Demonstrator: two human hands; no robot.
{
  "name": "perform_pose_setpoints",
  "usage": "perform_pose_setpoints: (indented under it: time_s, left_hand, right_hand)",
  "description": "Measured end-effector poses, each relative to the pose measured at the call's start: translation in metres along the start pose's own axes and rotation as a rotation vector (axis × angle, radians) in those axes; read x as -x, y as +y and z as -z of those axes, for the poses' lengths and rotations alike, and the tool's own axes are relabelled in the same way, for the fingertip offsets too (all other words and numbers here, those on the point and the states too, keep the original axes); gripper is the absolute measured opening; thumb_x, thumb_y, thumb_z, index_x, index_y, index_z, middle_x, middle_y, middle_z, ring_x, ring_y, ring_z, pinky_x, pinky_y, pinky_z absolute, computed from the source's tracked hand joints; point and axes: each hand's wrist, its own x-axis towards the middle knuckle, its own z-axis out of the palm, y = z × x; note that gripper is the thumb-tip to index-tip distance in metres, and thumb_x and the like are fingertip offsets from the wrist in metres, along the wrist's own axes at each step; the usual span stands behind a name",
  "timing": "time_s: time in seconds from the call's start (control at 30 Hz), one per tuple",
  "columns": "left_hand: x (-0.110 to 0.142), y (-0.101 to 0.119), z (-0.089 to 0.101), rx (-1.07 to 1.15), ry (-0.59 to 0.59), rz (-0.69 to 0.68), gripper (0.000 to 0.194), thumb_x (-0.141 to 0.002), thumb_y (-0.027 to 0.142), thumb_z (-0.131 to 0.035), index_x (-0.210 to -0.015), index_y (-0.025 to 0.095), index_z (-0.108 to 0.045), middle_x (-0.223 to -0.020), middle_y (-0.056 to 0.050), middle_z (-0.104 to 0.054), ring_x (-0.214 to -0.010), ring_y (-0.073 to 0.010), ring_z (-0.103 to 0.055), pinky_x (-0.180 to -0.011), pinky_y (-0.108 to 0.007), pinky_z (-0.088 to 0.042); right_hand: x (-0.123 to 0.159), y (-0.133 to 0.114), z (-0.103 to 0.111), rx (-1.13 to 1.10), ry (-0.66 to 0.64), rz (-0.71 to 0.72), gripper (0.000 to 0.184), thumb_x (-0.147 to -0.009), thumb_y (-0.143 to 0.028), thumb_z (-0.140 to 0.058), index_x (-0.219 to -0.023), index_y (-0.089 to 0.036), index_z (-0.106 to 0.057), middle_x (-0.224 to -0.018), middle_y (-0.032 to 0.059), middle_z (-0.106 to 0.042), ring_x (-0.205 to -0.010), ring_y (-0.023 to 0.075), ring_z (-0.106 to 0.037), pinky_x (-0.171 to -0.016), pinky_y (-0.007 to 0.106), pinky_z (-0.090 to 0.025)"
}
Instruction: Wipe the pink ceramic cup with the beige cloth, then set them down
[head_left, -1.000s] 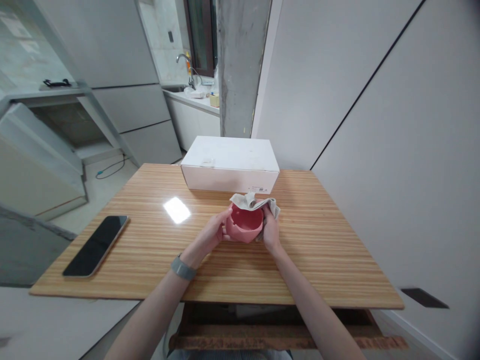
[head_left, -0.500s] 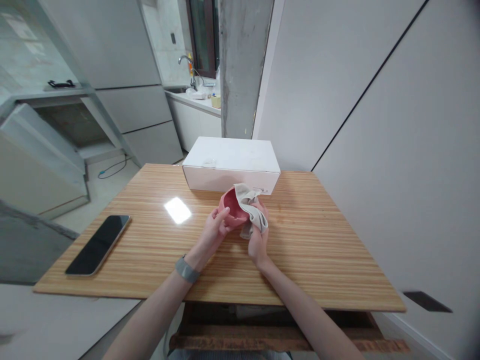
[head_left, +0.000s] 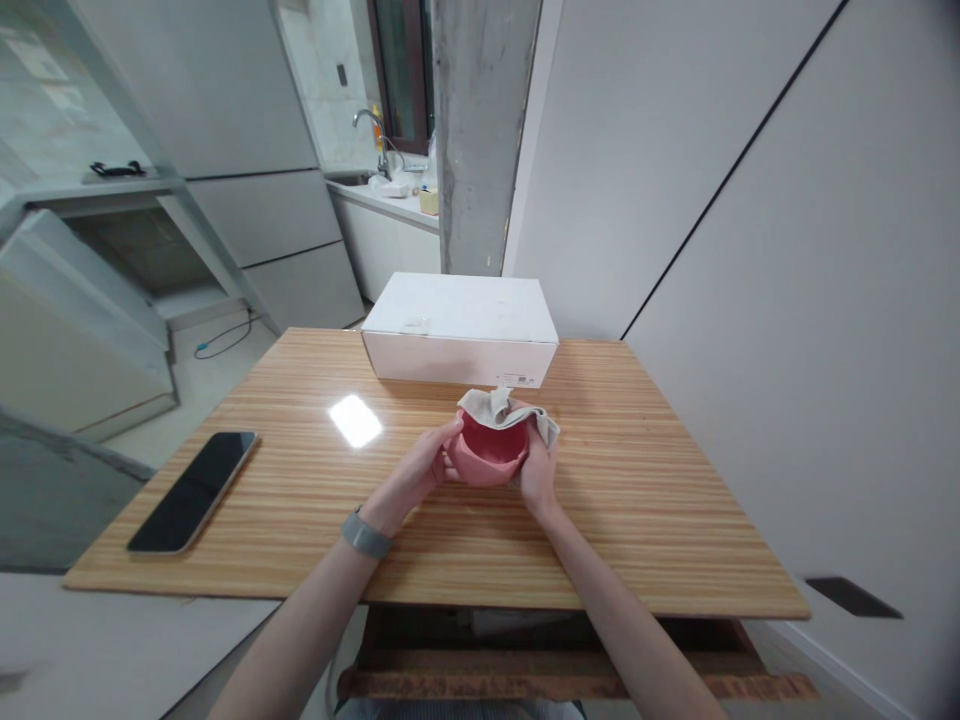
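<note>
A pink bowl (head_left: 486,470) is held over the table, its open side tipped toward me so the inside shows. My left hand (head_left: 427,462) grips its left rim, thumb at the edge and fingers beneath. On the right side my right hand (head_left: 538,472) is closed on a light grey cloth (head_left: 487,408) and presses against the bowl's rim. The cloth drapes along the far rim and bunches up at the right. The fingertips of my right hand are partly hidden behind the bowl and cloth.
A white box (head_left: 461,325) stands at the back of the wood-grain table (head_left: 645,500). A smartphone (head_left: 193,492) lies at the left, screen up. Below the front edge is an open drawer (head_left: 487,675). A white wall (head_left: 750,300) rises on the right.
The bowl has turned to face me and moved slightly right and down. My right hand has shifted right to its rim, and the cloth has slid from across the bowl to its far edge.
</note>
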Motion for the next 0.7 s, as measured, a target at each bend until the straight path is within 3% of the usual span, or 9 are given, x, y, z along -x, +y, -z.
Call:
perform_pose_setpoints:
  time_s: [0.13,0.27,0.47,0.57,0.7]
  left_hand:
    - [-0.002,0.0,0.001,0.03,0.097,-0.057,0.033,-0.071,0.044,-0.07,-0.076,0.012,-0.065,-0.062,-0.004,-0.068,-0.051,-0.0137,-0.061,-0.05,-0.025,-0.052]
    - [-0.002,-0.002,-0.002,0.085,0.106,-0.189,0.03,-0.072,0.041,-0.071,-0.076,0.012,-0.064,-0.062,-0.002,-0.066,-0.053,-0.0115,-0.06,-0.052,-0.022,-0.05]
    - [0.001,-0.002,-0.013,0.148,0.048,-0.35,0.027,-0.07,0.025,-0.074,-0.093,0.015,-0.065,-0.089,-0.003,-0.07,-0.078,-0.0116,-0.064,-0.072,-0.022,-0.051]
    - [0.002,-0.002,-0.011,0.095,0.0,-0.297,0.035,-0.069,0.022,-0.076,-0.102,0.016,-0.065,-0.097,-0.004,-0.07,-0.083,-0.0125,-0.064,-0.072,-0.02,-0.05]
    - [0.001,-0.001,-0.005,0.053,-0.038,-0.148,0.036,-0.076,0.044,-0.066,-0.095,0.014,-0.067,-0.086,-0.007,-0.07,-0.071,-0.0142,-0.064,-0.064,-0.023,-0.052]
  right_hand:
    - [0.004,0.001,-0.006,0.027,-0.015,0.001,0.022,-0.083,-0.038,-0.055,-0.092,-0.021,-0.066,-0.102,0.0032,-0.067,-0.102,0.0181,-0.06,-0.099,0.034,-0.04]
    - [0.012,0.001,-0.014,0.025,0.016,0.03,0.03,-0.085,-0.037,-0.052,-0.107,-0.021,-0.063,-0.116,0.0046,-0.063,-0.111,0.0171,-0.056,-0.103,0.034,-0.037]
    - [0.02,0.006,-0.017,0.032,0.093,0.047,0.037,-0.086,-0.038,-0.049,-0.118,-0.021,-0.058,-0.125,0.0054,-0.058,-0.12,0.0157,-0.05,-0.107,0.033,-0.033]
    - [0.016,0.006,-0.016,0.028,0.159,0.011,0.037,-0.085,-0.041,-0.05,-0.114,-0.021,-0.06,-0.12,0.0053,-0.06,-0.117,0.0157,-0.053,-0.106,0.034,-0.035]
    - [0.005,0.0,-0.01,0.003,0.219,-0.02,0.034,-0.082,-0.047,-0.051,-0.101,-0.022,-0.064,-0.107,0.0044,-0.065,-0.106,0.0177,-0.058,-0.098,0.035,-0.042]
